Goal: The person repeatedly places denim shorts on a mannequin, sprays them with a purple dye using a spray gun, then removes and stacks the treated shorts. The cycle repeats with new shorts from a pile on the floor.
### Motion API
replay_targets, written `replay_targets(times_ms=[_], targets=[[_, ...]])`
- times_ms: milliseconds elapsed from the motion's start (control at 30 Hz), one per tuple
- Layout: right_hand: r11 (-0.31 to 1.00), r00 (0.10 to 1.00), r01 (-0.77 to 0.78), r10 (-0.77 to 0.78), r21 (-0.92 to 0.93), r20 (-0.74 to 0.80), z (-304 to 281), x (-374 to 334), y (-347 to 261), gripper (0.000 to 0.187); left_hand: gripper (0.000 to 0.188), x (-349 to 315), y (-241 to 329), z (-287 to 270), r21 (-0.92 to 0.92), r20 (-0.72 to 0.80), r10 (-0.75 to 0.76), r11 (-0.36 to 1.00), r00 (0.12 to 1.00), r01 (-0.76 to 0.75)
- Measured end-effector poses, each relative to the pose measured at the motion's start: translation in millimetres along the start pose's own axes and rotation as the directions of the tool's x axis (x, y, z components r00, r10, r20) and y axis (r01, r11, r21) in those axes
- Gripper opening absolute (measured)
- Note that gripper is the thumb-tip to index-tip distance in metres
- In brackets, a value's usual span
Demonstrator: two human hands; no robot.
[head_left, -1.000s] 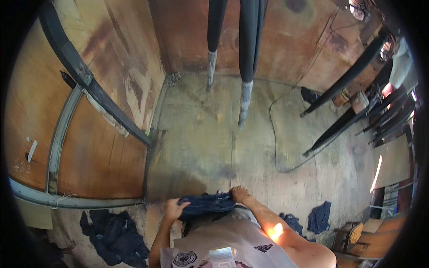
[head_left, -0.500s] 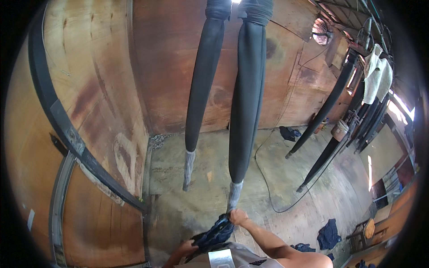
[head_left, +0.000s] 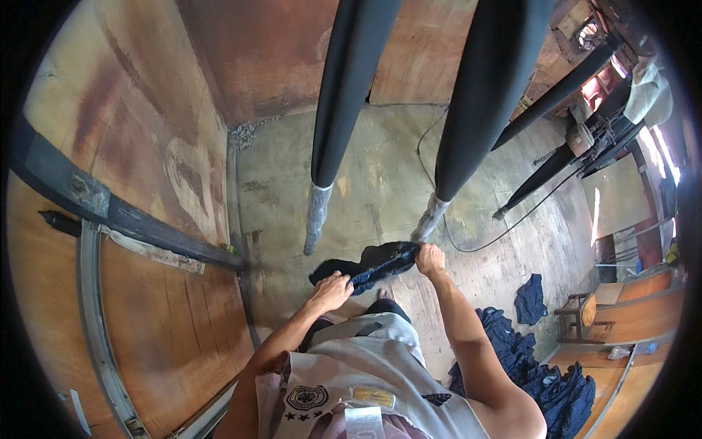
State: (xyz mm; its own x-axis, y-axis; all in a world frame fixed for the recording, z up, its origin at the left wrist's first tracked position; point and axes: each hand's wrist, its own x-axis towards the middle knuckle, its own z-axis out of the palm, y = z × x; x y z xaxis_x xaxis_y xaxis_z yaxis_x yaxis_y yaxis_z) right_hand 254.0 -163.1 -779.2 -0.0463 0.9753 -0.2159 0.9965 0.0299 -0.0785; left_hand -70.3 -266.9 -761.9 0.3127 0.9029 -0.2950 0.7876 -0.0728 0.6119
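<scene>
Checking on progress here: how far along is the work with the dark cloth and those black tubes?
Left hand and right hand stretch a dark blue garment below two bare black tubes. No tube in view wears cloth yet. A pile of blue garments lies on the floor.

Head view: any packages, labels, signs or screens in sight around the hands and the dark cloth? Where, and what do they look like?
Round badge: on the grey shirt front, bottom centre; dark ring with pale centre.
Yellow patch: to the badge's right; small, oblong.
White tag: at the bottom edge under the patch; rectangular, glossy.
Pale board: far right; blank, tilted panel.
No packages or screens in view.
</scene>
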Motion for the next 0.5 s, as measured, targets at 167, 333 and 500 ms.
replay_targets(times_ms=[167, 333, 500], targets=[[0.942, 0.967, 0.253, -0.250, -0.218, 0.042, 22.9, 3.3, -12.5, 0.049, 0.026, 45.0, -74.7, 61.8, -0.024, -0.183, -0.325, 0.945, 0.928, 0.326], [0.654, 0.629, 0.706, -0.755, 0.273, 0.183, 63.3, -28.3, -57.2, 0.027, 0.025, 74.9, -197.4, 142.3, -0.872, 0.204, -0.875, 0.041, 0.439, 0.487], [0.746, 0.867, 0.413, -0.498, 0.523, 0.026, 82.6, 7.2, -82.3, 0.036, 0.026, 78.4, -211.5, 157.1, -0.792, -0.469, -0.864, 0.503, 0.182, 0.345]])
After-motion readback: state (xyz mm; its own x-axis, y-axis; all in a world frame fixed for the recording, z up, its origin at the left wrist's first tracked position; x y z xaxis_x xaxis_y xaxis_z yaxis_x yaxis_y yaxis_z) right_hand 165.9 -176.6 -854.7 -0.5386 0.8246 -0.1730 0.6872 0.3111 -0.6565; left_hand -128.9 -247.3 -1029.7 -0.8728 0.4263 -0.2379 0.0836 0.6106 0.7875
